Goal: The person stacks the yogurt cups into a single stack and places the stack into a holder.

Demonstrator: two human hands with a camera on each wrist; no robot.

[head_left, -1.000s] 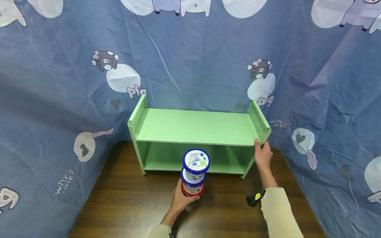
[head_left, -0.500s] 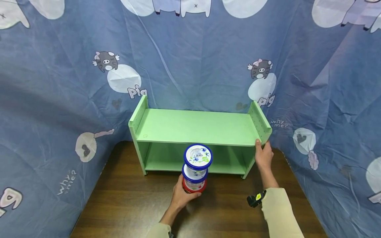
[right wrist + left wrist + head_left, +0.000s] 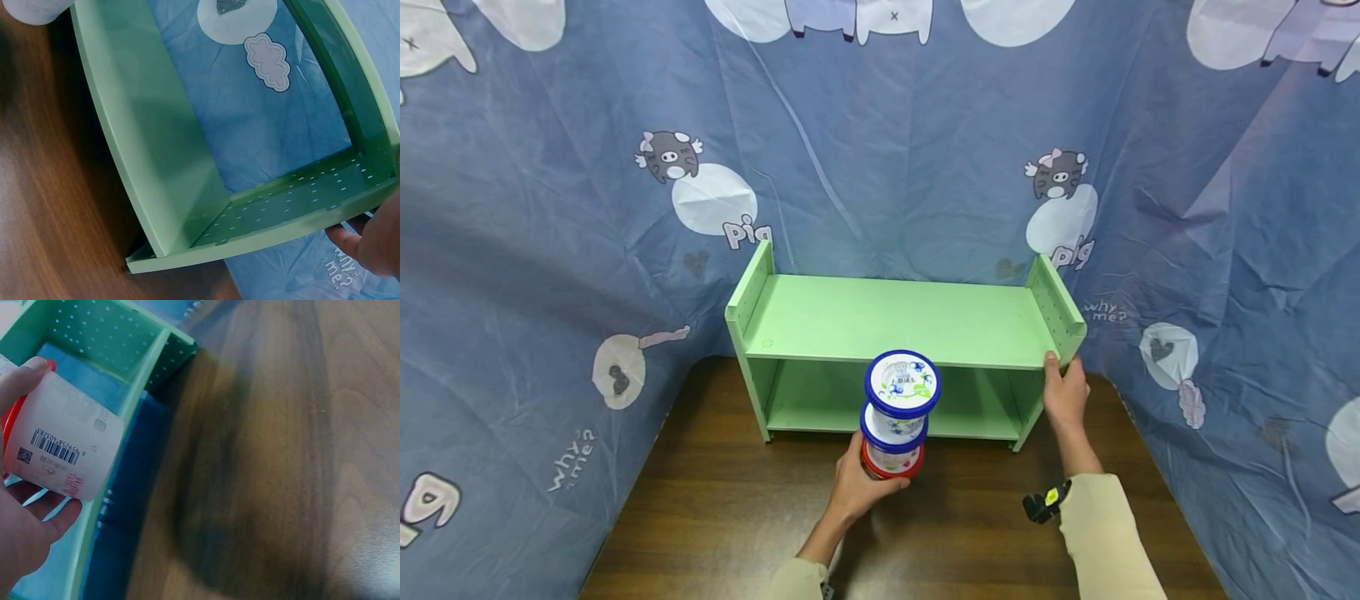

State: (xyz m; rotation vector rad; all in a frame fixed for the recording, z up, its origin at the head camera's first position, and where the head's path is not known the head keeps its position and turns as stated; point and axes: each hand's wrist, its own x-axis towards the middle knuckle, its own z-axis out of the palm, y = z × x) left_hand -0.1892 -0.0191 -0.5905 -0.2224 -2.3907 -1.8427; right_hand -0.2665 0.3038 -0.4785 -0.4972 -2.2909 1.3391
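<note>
My left hand (image 3: 853,489) grips the lowest of three stacked tubs, a white one with a red lid (image 3: 892,463); its barcode side (image 3: 69,434) shows in the left wrist view. On top of it sit two blue-lidded tubs, the middle one (image 3: 893,427) partly covered by the upper one (image 3: 902,383). The stack is held in front of a green two-tier shelf (image 3: 887,321), overlapping its upper board's front edge in the head view. At the shelf's right end, my right hand (image 3: 1066,398) holds the side panel, thumb at the front and fingers around the outer side.
Beneath the shelf is a brown wooden table (image 3: 715,517). A blue cloth (image 3: 880,150) printed with cartoon pigs hangs behind and along both sides. The shelf's lower board (image 3: 820,400) lies behind the stack, and raised side panels (image 3: 748,287) flank the upper board.
The left hand has carried the tub stack slightly up and right, closer to the shelf's upper board. My right hand keeps its hold on the side panel.
</note>
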